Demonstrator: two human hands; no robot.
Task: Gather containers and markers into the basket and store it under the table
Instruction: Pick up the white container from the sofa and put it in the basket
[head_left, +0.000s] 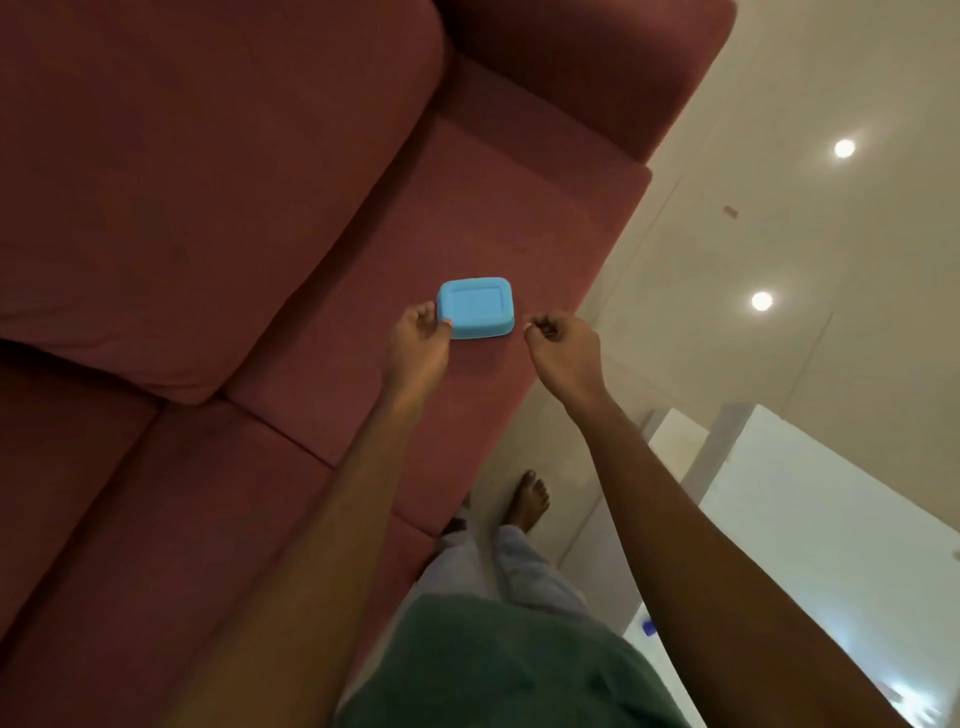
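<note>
Dim, soft-focus – two lamp glares (761, 301) on the glossy floor (779, 234).

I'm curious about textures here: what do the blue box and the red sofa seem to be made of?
The blue box looks like moulded plastic, perhaps silicone: even colour, rounded corners, matt with a soft sheen. The sofa looks covered in matt maroon fabric, maybe suede-like: no shine, cushion seams, soft creases.

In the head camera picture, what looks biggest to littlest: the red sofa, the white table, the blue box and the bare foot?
1. red sofa
2. white table
3. blue box
4. bare foot, though trousers hide part of it
</note>
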